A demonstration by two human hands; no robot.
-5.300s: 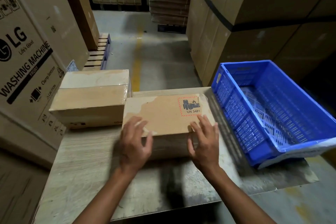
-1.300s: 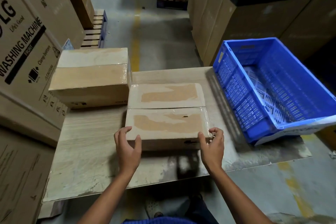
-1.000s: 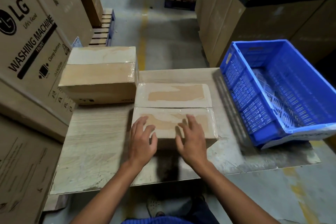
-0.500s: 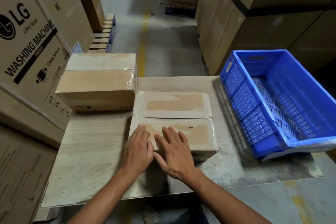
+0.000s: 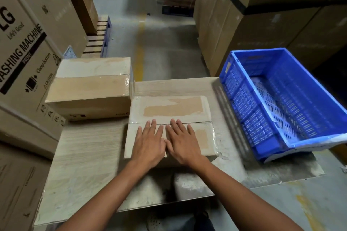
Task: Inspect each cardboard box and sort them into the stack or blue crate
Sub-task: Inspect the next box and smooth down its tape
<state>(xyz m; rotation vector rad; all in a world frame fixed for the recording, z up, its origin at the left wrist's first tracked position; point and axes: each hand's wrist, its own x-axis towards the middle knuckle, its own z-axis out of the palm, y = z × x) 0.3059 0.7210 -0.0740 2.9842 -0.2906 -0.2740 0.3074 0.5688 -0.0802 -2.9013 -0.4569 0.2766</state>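
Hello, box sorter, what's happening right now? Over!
Left hand and right hand flat, side by side, on the flat box mid-table. Taller box sits left. Blue crate right, looks empty. Nothing blocking either way.

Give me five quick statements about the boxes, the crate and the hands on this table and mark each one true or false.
1. Both hands lie flat on the low box: left hand, right hand. True.
2. The blue crate holds a cardboard box. False: nothing shows inside it.
3. The taller box sits left of the low box. True.
4. The right hand grips the crate's rim. False: it rests open on the low box, apart from the crate.
5. The low box is stacked on the taller box. False: it sits on the table beside it.
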